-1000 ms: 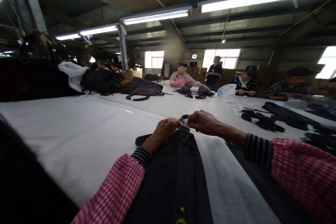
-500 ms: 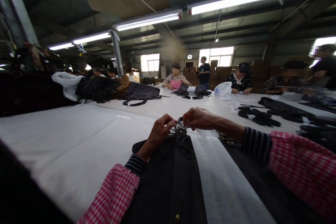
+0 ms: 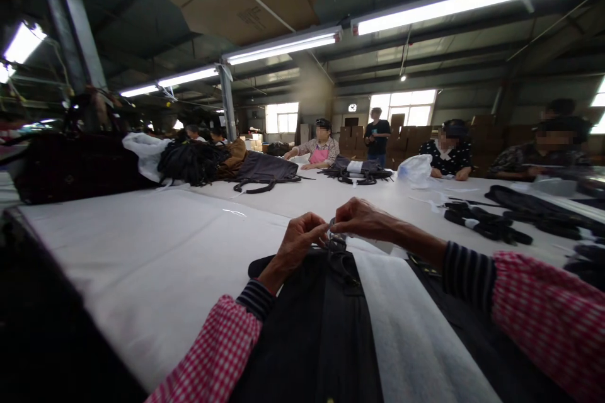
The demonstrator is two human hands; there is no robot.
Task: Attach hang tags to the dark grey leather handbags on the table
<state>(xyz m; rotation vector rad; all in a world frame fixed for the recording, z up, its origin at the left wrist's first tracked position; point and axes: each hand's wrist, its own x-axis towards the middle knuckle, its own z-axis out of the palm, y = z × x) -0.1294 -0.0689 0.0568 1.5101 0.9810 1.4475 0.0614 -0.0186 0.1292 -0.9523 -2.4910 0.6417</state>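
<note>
A black bag point(image 3: 307, 334) lies on the white table in front of me, with a strip of white wrapping sheet point(image 3: 416, 321) laid lengthwise over it. At its far end are a dark strap point(image 3: 344, 264) and metal fittings point(image 3: 336, 242). My left hand point(image 3: 302, 238) is closed, thumb and fingers pinching at the dark strap loop above those fittings. From the right, my right hand point(image 3: 363, 217) pinches the same loop, its fingertips almost meeting the left ones. My fingers hide most of the loop.
Bundled black straps point(image 3: 486, 223) lie on the table to the right. Farther back are a clear plastic bag point(image 3: 414, 171), a dark bag point(image 3: 357, 169) and a pile of bags point(image 3: 265, 167). A large dark bag point(image 3: 85, 160) stands far left. Several co-workers sit across the table.
My fingertips have come closer together over the strap loop, covering more of it. The view has turned slightly left. A co-worker across the table has stretched an arm out sideways.
</note>
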